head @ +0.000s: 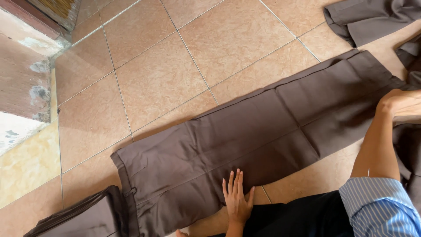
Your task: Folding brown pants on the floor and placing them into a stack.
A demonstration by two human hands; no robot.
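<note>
**Inspector:** Where did the brown trousers (pixel 245 140) lie?

**Recorder:** They lay flat on the tiled floor (pixel 175 66), folded lengthwise leg on leg. The waistband pointed to the lower left of the view and the leg ends to the upper right.

**Inspector:** State of the left hand?

**Recorder:** The left hand (pixel 237 197) was open and flat, fingers extended and close together. It pressed palm-down on the near edge of the trousers, roughly at the thigh section. It gripped nothing.

**Inspector:** And the right hand?

**Recorder:** The right hand (pixel 401 104) rested on the trousers near the leg ends, at the far right of the garment. The fingers ran out of the view, so how far they were open could not be determined, nor whether they pinched the cloth. The forearm was bare, with a blue striped sleeve (pixel 379 206) rolled above the elbow.

**Inspector:** Other items around the trousers?

**Recorder:** A folded stack of brown cloth (pixel 83 217) sat just beside the waistband, at the bottom left. A second loose brown garment (pixel 368 17) lay beyond the leg ends, at the top right, apart from the trousers. More brown cloth (pixel 410 149) showed at the right edge, behind the right arm. A weathered step (pixel 24 79) stood well apart from the waistband, at the left edge.
</note>
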